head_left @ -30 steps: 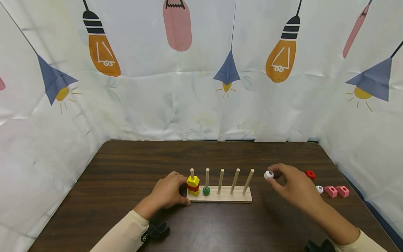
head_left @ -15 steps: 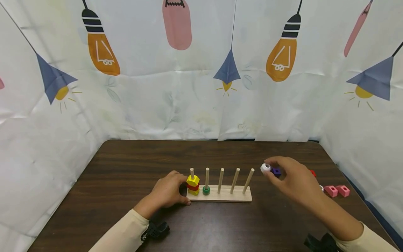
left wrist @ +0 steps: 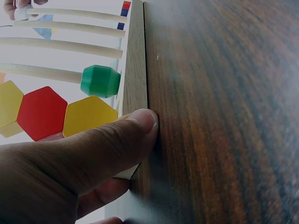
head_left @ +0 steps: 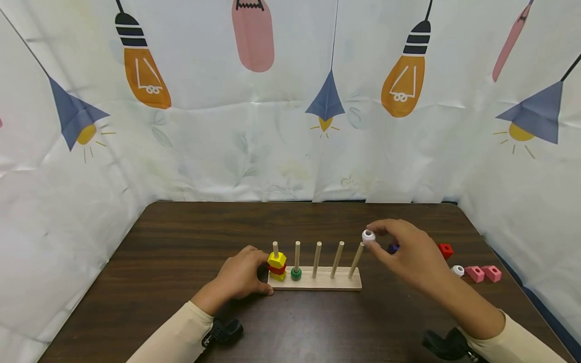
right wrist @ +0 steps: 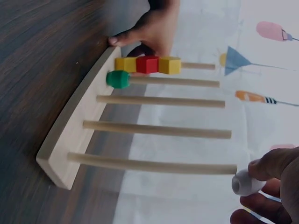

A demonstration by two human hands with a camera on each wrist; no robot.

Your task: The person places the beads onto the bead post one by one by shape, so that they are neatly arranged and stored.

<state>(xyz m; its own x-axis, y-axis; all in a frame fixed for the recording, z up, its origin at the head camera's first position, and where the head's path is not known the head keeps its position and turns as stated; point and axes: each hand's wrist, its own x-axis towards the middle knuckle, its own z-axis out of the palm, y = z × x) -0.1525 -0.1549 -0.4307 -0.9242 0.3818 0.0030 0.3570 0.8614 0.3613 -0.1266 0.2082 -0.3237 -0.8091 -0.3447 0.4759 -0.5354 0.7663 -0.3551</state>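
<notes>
A wooden peg rack [head_left: 327,285] with several upright pegs stands on the table. My left hand [head_left: 242,275] grips its left end, the thumb [left wrist: 135,126] pressing along the front of the base. The leftmost peg carries a yellow [head_left: 277,260], a red [right wrist: 147,64] and a second yellow hexagonal bead [left wrist: 91,115]. On the peg beside it, a green bead [head_left: 296,274] sits at the bottom. My right hand [head_left: 410,254] pinches a white bead [right wrist: 247,183] between thumb and fingers, right by the tip of the rightmost peg [right wrist: 154,164]; whether they touch I cannot tell.
Right of the rack lie a dark blue-purple block [head_left: 393,248] partly behind my right hand, a red block [head_left: 446,250], another white bead [head_left: 458,270] and two pink blocks [head_left: 474,274]. A printed white curtain [head_left: 290,151] hangs behind the brown table [head_left: 204,227].
My right hand has moved left and slightly away from me with the white bead, bringing it to the rightmost peg's tip. The dark block came into view behind it. My left hand stays put.
</notes>
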